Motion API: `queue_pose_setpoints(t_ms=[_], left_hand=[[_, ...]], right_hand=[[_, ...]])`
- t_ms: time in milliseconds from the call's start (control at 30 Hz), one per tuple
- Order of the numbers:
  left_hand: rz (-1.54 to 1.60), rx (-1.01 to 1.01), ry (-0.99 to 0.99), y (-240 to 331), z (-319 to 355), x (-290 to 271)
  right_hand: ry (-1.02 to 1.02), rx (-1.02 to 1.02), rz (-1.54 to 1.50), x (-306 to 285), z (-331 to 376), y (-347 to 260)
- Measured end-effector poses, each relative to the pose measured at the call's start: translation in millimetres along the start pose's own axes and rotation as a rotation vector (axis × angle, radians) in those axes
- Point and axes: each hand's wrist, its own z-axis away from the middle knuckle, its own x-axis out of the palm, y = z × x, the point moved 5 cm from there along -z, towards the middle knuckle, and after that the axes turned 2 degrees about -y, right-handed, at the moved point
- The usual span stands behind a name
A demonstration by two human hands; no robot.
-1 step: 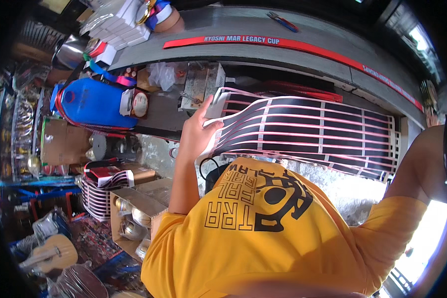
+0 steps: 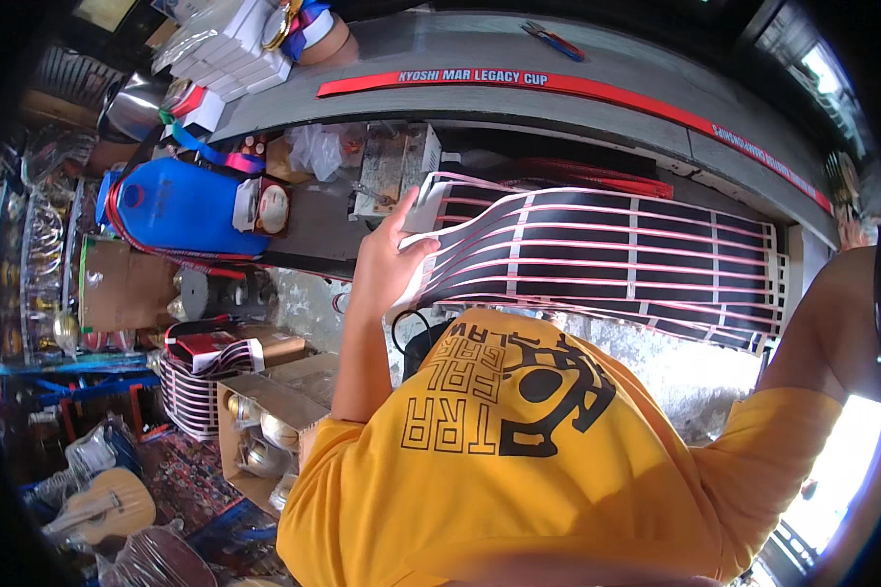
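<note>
My left hand (image 2: 387,264) is closed on the near left end of a long sheet of black ribbons (image 2: 578,245) edged in pink and white. Its thumb lies on top of the sheet, and the index finger reaches along the white end. From there the sheet stretches rightward below the counter, bowed up near my hand and flatter farther on. Only a little of my right hand (image 2: 855,233) shows at the far right, beside the counter's end. Its fingers are too small and partly hidden to read. Close by is the end of a red lettered ribbon (image 2: 578,90) lying along the counter.
Pliers (image 2: 555,42) and stacked white boxes (image 2: 230,49) sit on the grey counter (image 2: 421,44). Left of the sheet are a metal box (image 2: 396,166) and a blue plastic container (image 2: 191,205). An open carton (image 2: 274,421) and a small guitar (image 2: 108,504) stand lower left.
</note>
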Motion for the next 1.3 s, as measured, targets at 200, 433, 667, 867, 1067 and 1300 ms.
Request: queue_pose_setpoints(t_ms=[200, 433, 667, 867, 1067, 1300], left_hand=[[-0.158, 0.065, -0.048, -0.4, -10.9, -16.9], [0.012, 0.058, -0.131, -8.8, -29.8, -18.2], [-0.205, 0.084, -0.154, -6.6, -25.1, -34.8], [-0.159, 0.134, -0.143, -14.7, -30.5, -32.3], [-0.075, 0.106, -0.148, -23.6, -32.7, -34.1], [0.043, 0.063, -0.111, -22.6, -27.9, -34.6]], right_hand=[[-0.050, 0.056, 0.086, 5.0, -2.3, 0.9], [-0.078, 0.098, 0.125, 8.4, -6.1, -4.5], [-0.088, 0.122, 0.120, 15.4, -22.4, -10.5], [-0.041, 0.112, 0.107, 26.7, -25.8, -22.8], [0.228, 0.070, -0.072, 43.4, -43.5, -46.9], [0.459, 0.076, -0.601, 226.0, -43.7, -80.2]])
